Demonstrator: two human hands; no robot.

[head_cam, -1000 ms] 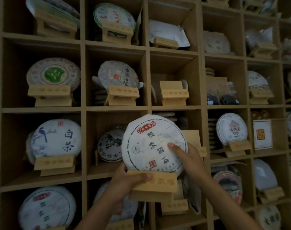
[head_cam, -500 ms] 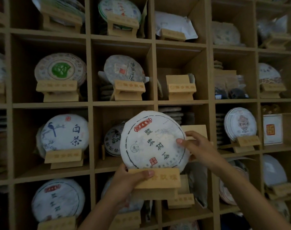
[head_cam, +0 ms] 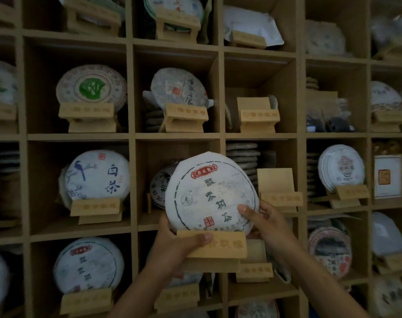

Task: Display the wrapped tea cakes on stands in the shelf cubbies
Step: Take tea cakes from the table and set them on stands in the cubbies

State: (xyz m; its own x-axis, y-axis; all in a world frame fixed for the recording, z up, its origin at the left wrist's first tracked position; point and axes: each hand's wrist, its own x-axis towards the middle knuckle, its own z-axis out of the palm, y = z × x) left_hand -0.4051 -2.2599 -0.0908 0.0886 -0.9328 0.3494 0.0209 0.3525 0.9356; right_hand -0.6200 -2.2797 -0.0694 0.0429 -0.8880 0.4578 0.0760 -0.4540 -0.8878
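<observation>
A white wrapped tea cake [head_cam: 206, 191] with a red label and dark characters rests upright on a light wooden stand [head_cam: 223, 245]. I hold both in the air in front of the wooden shelf [head_cam: 223, 136], before the middle cubby. My left hand [head_cam: 174, 244] grips the stand's left end, thumb across its front bar. My right hand [head_cam: 264, 220] holds the cake's lower right edge, thumb on its face. Behind the cake, another wrapped cake [head_cam: 159, 187] sits in that cubby, partly hidden.
Neighbouring cubbies hold wrapped cakes on stands, such as a bird-printed cake [head_cam: 96, 174] at left. Bare stands stand in the cubby above right [head_cam: 258, 115] and just right of the held cake [head_cam: 279, 191]. Stacked cakes [head_cam: 242, 154] lie behind.
The cake and stand have stayed between my hands at about the same cubby. My right hand slid down from the cake's right edge to its lower right. The view has drawn closer to the shelf.
</observation>
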